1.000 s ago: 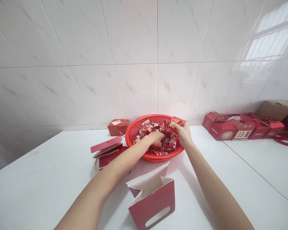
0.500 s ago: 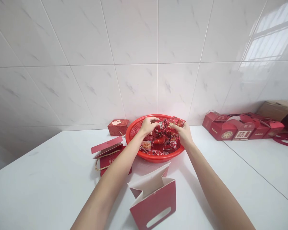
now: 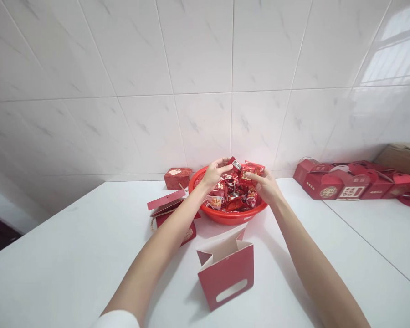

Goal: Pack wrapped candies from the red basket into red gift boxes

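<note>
A red plastic basket holds many candies in red wrappers. Over its back left part, my left hand is closed on a small red wrapped candy with a black-and-white label. At the right rim, my right hand pinches a red candy packet with gold print, its thumb on the front. Nearer me stands a red paper gift box, its top unfolded and its white inside showing. Beside my left forearm lies a red box with a rope handle, partly hidden by the arm.
A small patterned red box stands by the tiled wall, left of the basket. Several red gift boxes are lined up at the right, with a brown cardboard box behind them. A seam runs across the white table at right.
Both hands have lifted slightly, raising the small candy and the packet above the pile. The view has shifted, so the table's things appear a little further right.
</note>
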Tool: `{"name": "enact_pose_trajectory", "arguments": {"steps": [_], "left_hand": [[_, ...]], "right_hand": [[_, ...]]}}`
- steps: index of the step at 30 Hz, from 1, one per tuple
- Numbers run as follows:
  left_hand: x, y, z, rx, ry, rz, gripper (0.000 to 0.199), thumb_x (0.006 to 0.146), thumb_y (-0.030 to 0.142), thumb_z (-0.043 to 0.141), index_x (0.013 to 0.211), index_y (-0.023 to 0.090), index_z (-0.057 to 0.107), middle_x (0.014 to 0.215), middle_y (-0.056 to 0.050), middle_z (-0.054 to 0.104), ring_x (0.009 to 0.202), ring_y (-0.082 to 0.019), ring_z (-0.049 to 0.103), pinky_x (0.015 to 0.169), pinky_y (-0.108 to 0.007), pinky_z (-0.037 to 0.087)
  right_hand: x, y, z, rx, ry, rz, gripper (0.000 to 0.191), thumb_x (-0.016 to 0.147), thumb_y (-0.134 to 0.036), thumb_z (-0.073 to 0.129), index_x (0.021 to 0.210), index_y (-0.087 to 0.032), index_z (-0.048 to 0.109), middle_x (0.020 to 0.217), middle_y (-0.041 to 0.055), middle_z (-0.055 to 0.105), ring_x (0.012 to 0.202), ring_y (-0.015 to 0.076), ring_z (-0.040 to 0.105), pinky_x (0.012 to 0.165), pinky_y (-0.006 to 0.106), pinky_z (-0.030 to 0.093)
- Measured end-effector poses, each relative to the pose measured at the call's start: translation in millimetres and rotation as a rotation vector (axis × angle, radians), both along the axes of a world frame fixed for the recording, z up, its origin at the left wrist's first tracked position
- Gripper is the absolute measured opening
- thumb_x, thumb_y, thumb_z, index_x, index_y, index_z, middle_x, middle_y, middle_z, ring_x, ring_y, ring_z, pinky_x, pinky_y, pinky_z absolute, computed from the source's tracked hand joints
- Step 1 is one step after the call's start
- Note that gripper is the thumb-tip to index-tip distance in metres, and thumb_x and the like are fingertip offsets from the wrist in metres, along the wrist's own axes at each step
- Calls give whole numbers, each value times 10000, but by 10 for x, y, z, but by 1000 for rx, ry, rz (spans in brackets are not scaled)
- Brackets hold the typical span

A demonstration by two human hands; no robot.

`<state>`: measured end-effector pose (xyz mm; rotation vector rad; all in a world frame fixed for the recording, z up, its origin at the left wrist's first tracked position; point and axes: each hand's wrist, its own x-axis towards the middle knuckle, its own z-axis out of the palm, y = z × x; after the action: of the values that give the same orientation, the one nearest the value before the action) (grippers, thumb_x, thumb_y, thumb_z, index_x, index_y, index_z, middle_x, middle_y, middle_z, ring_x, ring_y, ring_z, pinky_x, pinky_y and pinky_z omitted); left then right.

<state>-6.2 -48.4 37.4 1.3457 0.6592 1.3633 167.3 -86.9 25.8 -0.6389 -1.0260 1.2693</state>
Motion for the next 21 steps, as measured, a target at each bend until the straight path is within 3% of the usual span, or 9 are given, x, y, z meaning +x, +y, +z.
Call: {"name": "enact_pose_trajectory", "arguments": {"steps": [3, 6, 9, 12, 14, 16, 18, 21], "left_hand": [[-173, -358, 203, 64, 71, -7, 424, 686, 316, 835, 1045, 171, 664, 991, -46, 721, 875, -183, 696, 937, -374, 504], [-461, -952, 468, 205, 243, 53, 290, 822, 383, 745, 1050, 216, 681, 1140, -56, 685, 960, -195, 686, 964, -390, 506], [-717, -1632, 663, 313, 649, -101, 215, 856, 418, 712, 831, 207, 745, 1238, -85, 663, 1141, -264, 626, 990, -374, 501], [-793, -2124, 661, 227, 1038, -158, 225, 903, 429, 653, 890, 253, 792, 1296, -59, 647, 1126, -252, 629, 883, -303, 534], [-745, -2252, 568, 156, 1141, -102, 271, 939, 452, 589, 978, 271, 787, 1184, -49, 695, 1002, -214, 659, 767, -265, 537], [-667, -2222, 459, 129, 1156, -19, 281, 930, 460, 591, 1032, 274, 776, 1032, -35, 731, 878, -192, 664, 714, -263, 526], [-599, -2087, 381, 132, 1115, 36, 269, 890, 454, 642, 1029, 265, 774, 959, -22, 740, 830, -189, 663, 713, -272, 524], [-546, -1827, 351, 168, 1044, 32, 255, 835, 431, 699, 996, 246, 771, 1013, -20, 741, 939, -216, 675, 780, -284, 533]], "right_hand": [[37, -180, 220, 99, -48, -11, 467, 551, -256, 884, 985, -209, 718, 892, 23, 781, 876, 239, 734, 831, 389, 599], [136, -414, 469, 211, -124, -54, 458, 610, -270, 862, 1039, -228, 709, 944, 26, 775, 931, 248, 730, 842, 392, 599], [270, -661, 662, 291, -208, -91, 417, 638, -294, 857, 1023, -239, 709, 958, 35, 765, 932, 265, 730, 825, 418, 608], [378, -887, 769, 397, -308, -96, 370, 650, -312, 863, 979, -249, 707, 977, 40, 750, 940, 277, 723, 780, 421, 618], [412, -1023, 805, 472, -411, -81, 350, 666, -307, 859, 979, -247, 715, 1009, 49, 735, 935, 273, 716, 737, 395, 619], [413, -1144, 827, 538, -540, -73, 299, 694, -292, 842, 964, -241, 725, 1037, 58, 720, 906, 254, 707, 687, 354, 608], [395, -1246, 843, 590, -694, -71, 222, 735, -271, 806, 940, -239, 726, 1041, 57, 714, 860, 229, 694, 640, 320, 583], [360, -1345, 862, 621, -937, -42, 169, 787, -235, 737, 953, -235, 708, 1000, 46, 719, 798, 208, 678, 618, 302, 550]]}}
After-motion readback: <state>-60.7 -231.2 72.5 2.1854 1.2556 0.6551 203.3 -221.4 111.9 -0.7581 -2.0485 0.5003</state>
